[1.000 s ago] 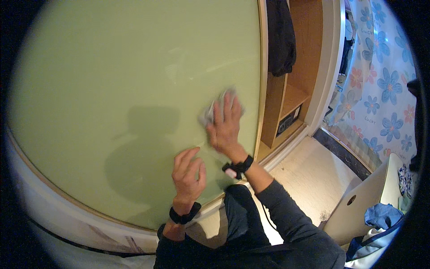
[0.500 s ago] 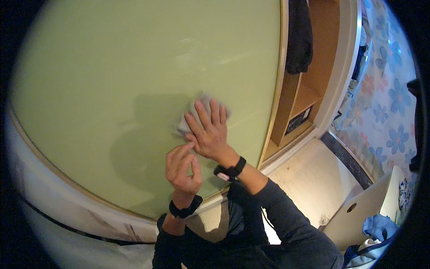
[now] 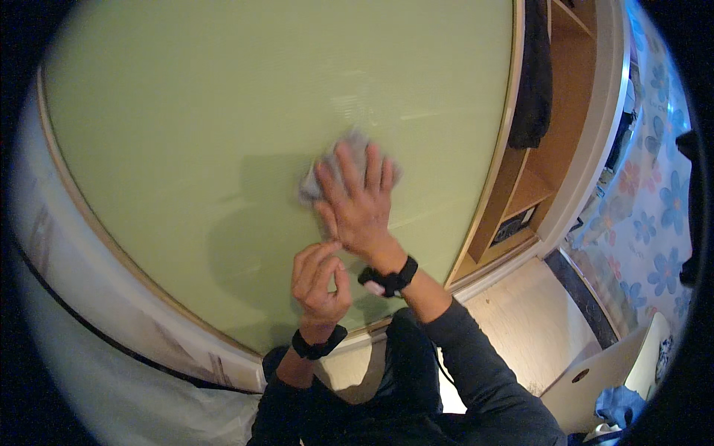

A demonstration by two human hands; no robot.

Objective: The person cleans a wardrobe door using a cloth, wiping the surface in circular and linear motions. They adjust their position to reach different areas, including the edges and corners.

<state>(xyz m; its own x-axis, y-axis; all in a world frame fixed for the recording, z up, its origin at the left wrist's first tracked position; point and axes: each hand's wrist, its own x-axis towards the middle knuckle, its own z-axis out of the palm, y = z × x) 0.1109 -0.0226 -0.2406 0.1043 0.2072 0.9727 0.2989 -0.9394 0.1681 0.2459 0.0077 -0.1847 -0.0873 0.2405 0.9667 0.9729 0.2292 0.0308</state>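
Observation:
My right hand (image 3: 361,212) lies spread over a grey cloth (image 3: 314,178), pressing it flat against a large pale green door panel (image 3: 149,111). The cloth shows past the fingertips and on both sides of the hand; it is slightly blurred. Just below and to the left, my left hand (image 3: 320,286) has its fingers curled in toward the thumb. Its fingertips come close to the base of my right thumb; whether they touch it I cannot tell. No object shows in the left hand. Both wrists wear black bands.
Right of the panel, a wooden cabinet (image 3: 569,97) stands open with dark clothing (image 3: 532,82) hanging inside. Beyond it is a flower-patterned curtain (image 3: 662,201). At the lower right are a pale board (image 3: 595,379) and a blue cloth (image 3: 619,405). A pale floor (image 3: 528,320) lies beside my legs.
My right hand and the cloth have slid up the panel and a little right. My left hand keeps its curled shape below. The whole view has shifted, the cabinet now sitting farther right.

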